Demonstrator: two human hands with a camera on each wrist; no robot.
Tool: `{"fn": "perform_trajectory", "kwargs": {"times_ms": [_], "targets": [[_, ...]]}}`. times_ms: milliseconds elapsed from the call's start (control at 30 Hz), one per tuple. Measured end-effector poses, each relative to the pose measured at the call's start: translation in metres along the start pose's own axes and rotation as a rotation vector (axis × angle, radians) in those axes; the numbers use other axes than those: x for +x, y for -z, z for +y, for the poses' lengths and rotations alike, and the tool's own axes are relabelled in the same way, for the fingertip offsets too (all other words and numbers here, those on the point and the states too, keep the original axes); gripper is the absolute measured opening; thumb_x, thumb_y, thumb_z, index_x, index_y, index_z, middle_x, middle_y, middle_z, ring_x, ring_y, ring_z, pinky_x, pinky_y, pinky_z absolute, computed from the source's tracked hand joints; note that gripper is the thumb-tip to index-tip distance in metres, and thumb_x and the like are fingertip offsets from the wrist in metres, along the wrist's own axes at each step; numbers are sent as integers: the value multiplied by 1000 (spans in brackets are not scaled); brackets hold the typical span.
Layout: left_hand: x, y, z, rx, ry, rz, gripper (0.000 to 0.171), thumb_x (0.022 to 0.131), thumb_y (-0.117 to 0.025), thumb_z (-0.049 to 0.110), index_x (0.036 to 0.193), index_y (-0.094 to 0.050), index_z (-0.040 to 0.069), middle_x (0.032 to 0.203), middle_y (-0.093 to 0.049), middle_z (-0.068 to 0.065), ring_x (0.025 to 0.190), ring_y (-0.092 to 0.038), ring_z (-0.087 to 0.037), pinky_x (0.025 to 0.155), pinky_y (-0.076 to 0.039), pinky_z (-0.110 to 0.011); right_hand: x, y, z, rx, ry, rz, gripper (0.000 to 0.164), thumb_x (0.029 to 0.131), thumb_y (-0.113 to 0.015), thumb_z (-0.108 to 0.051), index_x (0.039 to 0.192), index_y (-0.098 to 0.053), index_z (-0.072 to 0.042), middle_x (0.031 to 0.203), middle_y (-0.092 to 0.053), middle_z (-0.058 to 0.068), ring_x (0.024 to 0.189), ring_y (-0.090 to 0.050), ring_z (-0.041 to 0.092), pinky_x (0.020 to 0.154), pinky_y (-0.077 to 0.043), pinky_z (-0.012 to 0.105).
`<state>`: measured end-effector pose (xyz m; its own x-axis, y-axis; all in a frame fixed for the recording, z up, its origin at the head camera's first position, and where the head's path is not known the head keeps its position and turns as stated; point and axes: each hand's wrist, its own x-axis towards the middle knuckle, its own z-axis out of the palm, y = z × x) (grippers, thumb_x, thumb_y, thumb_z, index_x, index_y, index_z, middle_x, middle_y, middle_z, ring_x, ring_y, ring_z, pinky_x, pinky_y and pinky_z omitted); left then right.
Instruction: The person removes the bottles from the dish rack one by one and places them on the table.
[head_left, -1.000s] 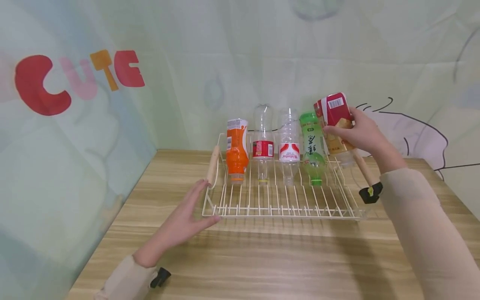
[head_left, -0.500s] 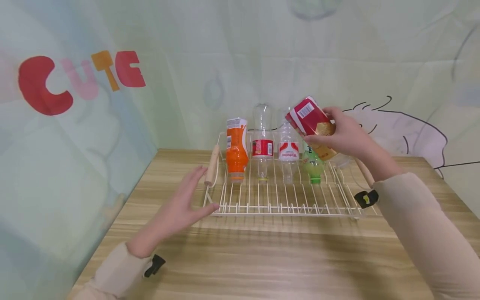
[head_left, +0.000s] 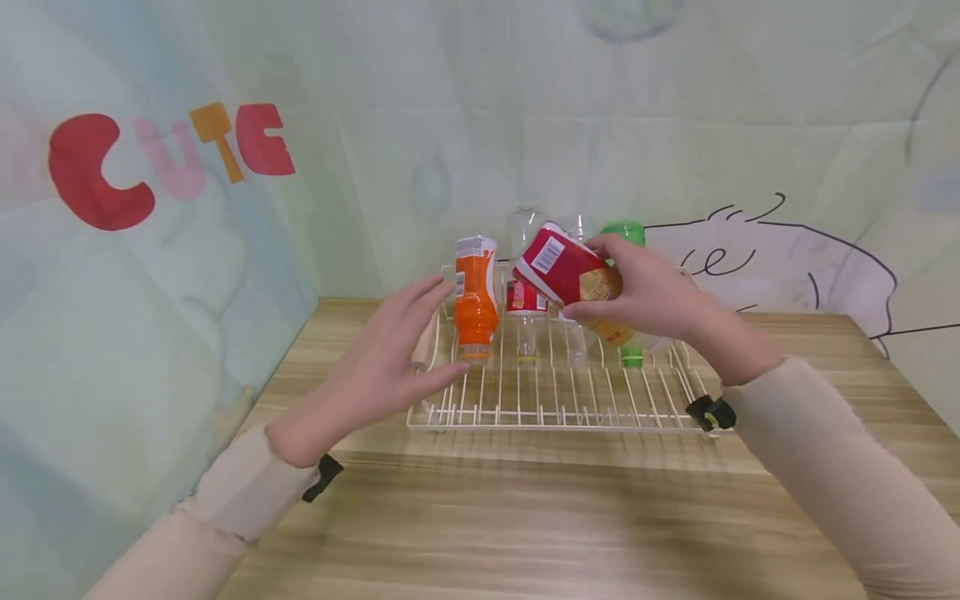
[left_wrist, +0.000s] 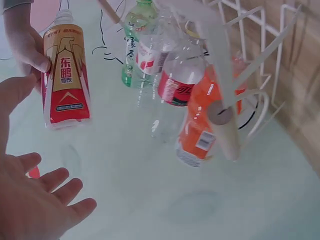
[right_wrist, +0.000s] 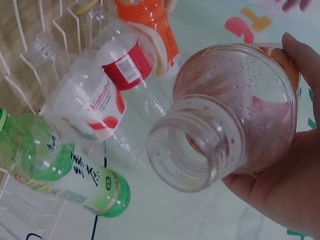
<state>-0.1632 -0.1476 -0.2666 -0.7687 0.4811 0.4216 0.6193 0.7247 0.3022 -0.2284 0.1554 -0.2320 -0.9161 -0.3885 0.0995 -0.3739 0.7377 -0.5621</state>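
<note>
My right hand (head_left: 652, 287) grips a clear plastic bottle with a red and gold label (head_left: 558, 267), tilted with its base up and to the left. Its uncapped mouth faces the right wrist camera. My left hand (head_left: 382, 358) has its fingers spread and holds nothing, in front of the left side of the white wire rack (head_left: 525, 429). Just beyond its fingertips in the head view is an orange bottle (head_left: 474, 300). The held bottle partly covers a clear bottle with a red label (head_left: 527, 297), a clear bottle with a red-and-white label (right_wrist: 102, 110) and a green tea bottle (right_wrist: 75, 170).
Those bottles stand upside down in a row along the back of the rack. A wooden handle (left_wrist: 224, 130) is on its left side. The rack sits on a wood-grain table (head_left: 510, 517), with a printed cloth (head_left: 360, 167) behind.
My right hand has carried the red and gold bottle leftward from the rack's right end, tilting it further. My left hand has come up and right, off the rack's left edge.
</note>
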Motion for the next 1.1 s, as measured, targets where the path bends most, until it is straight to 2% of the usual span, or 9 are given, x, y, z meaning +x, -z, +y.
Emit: {"fn": "perform_trajectory", "kwargs": {"times_ms": [200, 367, 567, 667, 967, 1100], "targets": [[19, 3, 13, 101, -135, 24, 79, 81, -76, 32, 145, -38, 5, 150, -36, -16, 135, -36, -33, 108, -34, -53, -3, -10, -10, -13, 41, -57, 76, 79, -79, -36, 139, -40, -10, 123, -57, 7, 105, -58, 23, 80, -56, 39], [28, -1, 21, 126, -180, 11, 78, 81, -76, 31, 145, -38, 7, 149, -36, -15, 136, -33, -31, 110, -31, -52, -5, -18, -16, 0, 85, -112, 76, 77, -81, -34, 138, -41, -11, 123, -58, 4, 103, -59, 22, 79, -56, 37], [36, -7, 24, 136, -233, 29, 79, 77, -79, 31, 142, -42, 7, 143, -42, -13, 134, -34, -30, 108, -31, -51, -7, -25, -22, -21, 186, -151, 70, 76, -82, -34, 134, -47, -15, 117, -59, -2, 94, -58, 19, 75, -55, 32], [38, -9, 24, 146, -241, 20, 79, 76, -80, 32, 141, -42, 8, 139, -44, -12, 132, -36, -29, 109, -30, -50, -8, -28, -24, -38, 213, -163, 67, 76, -82, -35, 131, -49, -15, 115, -59, -4, 92, -58, 18, 75, -54, 30], [39, -15, 26, 179, -192, -58, 77, 72, -83, 33, 136, -49, 8, 135, -48, -10, 126, -39, -25, 103, -36, -48, -10, -36, -28, -84, 229, -185, 67, 75, -82, -38, 130, -50, -15, 110, -60, -4, 87, -57, 17, 71, -52, 29], [40, -18, 25, 173, -181, -75, 75, 71, -84, 32, 135, -51, 9, 133, -50, -9, 124, -41, -24, 103, -36, -48, -10, -39, -27, -85, 238, -182, 70, 74, -82, -39, 132, -50, -16, 114, -60, -5, 92, -56, 15, 73, -52, 28]]}}
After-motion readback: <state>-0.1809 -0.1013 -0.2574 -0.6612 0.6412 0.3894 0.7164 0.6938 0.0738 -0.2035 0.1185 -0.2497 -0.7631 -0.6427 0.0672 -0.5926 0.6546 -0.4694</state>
